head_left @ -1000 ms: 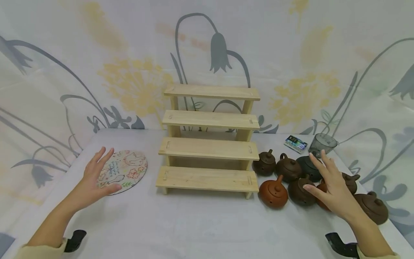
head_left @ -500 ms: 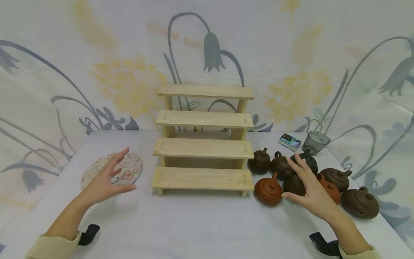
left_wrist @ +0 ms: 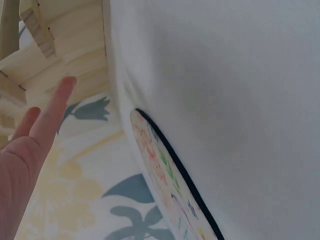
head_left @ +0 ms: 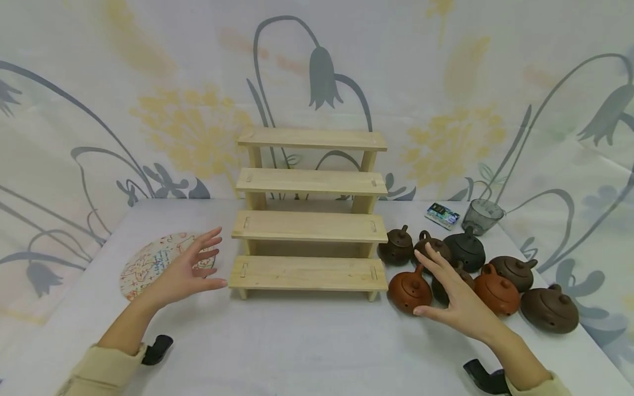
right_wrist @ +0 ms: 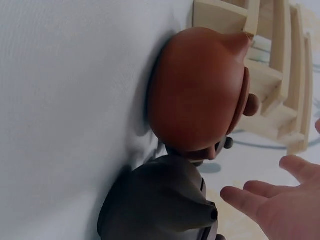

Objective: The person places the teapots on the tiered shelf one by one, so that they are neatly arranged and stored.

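Note:
My left hand (head_left: 185, 272) hovers with spread fingers over the right part of a round mat (head_left: 148, 261) printed with colourful drawings. It holds nothing; in the left wrist view its fingers (left_wrist: 52, 112) extend toward the wooden stand. On the right, my right hand (head_left: 458, 302) is held above a cluster of clay teapots, thumb apart from the fingers and nothing in its grasp. Nearest its thumb is a reddish-brown teapot (head_left: 410, 291), whose round side fills much of the right wrist view. A dark brown teapot (right_wrist: 155, 200) sits beside that one, partly hidden by my hand in the head view.
A stepped wooden stand (head_left: 309, 226) with several bare shelves occupies the table's middle. Behind the teapots are a grey see-through cup (head_left: 482, 215) and a small printed packet (head_left: 442, 215). Another orange-red teapot (head_left: 497, 294) and a brown one (head_left: 550, 309) lie toward the right edge.
My left hand has moved right across the mat, toward the stand. My right hand has shifted left, closer to the reddish-brown teapot. The head view has turned slightly right; the teapots stay put.

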{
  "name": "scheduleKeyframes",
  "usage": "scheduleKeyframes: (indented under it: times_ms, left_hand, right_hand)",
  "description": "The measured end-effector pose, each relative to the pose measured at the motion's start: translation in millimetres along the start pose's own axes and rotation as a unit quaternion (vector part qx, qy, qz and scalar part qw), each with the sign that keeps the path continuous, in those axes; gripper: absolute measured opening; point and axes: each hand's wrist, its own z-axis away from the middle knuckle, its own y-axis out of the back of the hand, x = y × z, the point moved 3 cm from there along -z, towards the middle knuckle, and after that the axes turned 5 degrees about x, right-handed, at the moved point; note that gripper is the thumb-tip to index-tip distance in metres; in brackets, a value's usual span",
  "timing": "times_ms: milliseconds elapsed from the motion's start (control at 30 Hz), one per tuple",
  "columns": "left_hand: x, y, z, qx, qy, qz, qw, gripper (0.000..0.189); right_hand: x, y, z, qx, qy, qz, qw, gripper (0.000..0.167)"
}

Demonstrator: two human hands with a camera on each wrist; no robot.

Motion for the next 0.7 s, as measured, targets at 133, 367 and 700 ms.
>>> scheduleKeyframes:
  times_ms: [133,367,700]
  left_hand:
    - [-2.2,-7.9,-5.4,-0.013,0.010,0.024,0.9996,0.099]
    - [-3.0,-19.4,-13.7,-0.033,0.019,0.032,0.9988,0.100]
    - [-5.5,-21.3,-15.0,-0.056,0.049,0.028,0.9969,0.106]
  right_hand:
    - [1,-5,-0.9,-0.016,-0.001,0.006,0.9999,0.093]
    - [3,-11,-2.2,-0.038,0.008,-0.004,0.9992,0.091]
    - [8,-18,-3.9,-0.067,0.000,0.014,0.9977,0.078]
